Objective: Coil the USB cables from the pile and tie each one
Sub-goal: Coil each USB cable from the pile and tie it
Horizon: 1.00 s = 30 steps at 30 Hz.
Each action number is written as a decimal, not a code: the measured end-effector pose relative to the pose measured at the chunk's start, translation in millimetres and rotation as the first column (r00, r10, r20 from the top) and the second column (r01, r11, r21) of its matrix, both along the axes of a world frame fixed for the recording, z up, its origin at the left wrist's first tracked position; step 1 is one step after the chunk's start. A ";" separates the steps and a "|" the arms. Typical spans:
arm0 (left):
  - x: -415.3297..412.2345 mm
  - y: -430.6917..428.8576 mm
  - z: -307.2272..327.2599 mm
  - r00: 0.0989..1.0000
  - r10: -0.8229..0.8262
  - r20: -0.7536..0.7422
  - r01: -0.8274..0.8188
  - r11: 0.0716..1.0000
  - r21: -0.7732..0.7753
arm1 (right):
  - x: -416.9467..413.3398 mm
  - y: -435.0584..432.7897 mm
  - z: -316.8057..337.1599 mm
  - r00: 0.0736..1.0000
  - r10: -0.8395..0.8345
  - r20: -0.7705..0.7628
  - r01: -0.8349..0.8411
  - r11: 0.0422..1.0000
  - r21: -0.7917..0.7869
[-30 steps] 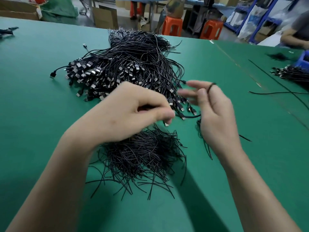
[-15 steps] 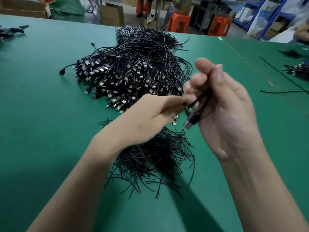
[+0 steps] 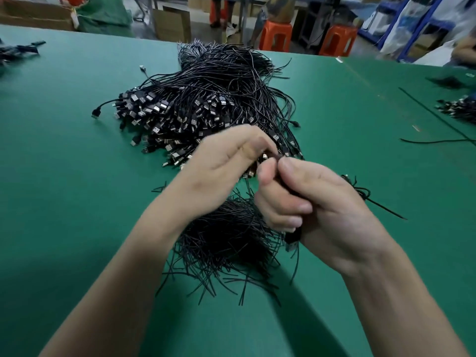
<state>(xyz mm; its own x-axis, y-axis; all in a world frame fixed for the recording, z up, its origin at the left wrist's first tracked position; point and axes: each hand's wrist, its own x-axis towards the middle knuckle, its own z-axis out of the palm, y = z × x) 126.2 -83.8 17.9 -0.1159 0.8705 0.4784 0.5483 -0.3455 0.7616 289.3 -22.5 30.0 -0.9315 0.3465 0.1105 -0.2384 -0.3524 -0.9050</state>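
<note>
We see no writing clear enough to read. A white tag [image 3: 75,18] hangs on the cardboard box [image 3: 36,14] at the far left, but it is too blurred to make out.

The surface is a wide green table [image 3: 64,181] that fills most of the view. Beyond its far edge are two orange stools [image 3: 275,34], more cartons [image 3: 172,24] and blue shelving [image 3: 373,24], all soft in focus.

The right hand [image 3: 319,204] is raised just above the table near the middle of the view. Its fingers are curled round a coiled black USB cable [image 3: 292,240], whose plug sticks out below the palm. The left hand [image 3: 224,168] meets it from the left, thumb and forefinger pinching the top of that coil beside the right thumb tip. Whether they also hold a tie there, we cannot tell.

The pile of USB cables [image 3: 206,99] lies just beyond the hands, with the plugs massed on its left and near sides and the wires trailing away to the far side. A heap of black ties [image 3: 226,243] lies on the table under the hands. A few loose ties [image 3: 363,193] lie just right of the right hand.

At the right edge lies a second bundle of cables [image 3: 458,110], with a single loose cable [image 3: 432,141] nearer to us — another person's arm [image 3: 466,48] shows beyond it.
</note>
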 end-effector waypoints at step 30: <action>-8.8 -2.2 1.2 0.970 -0.141 0.198 0.184 0.958 -0.219 | 12.6 12.2 -11.2 0.979 -0.140 0.148 0.066 0.905 0.420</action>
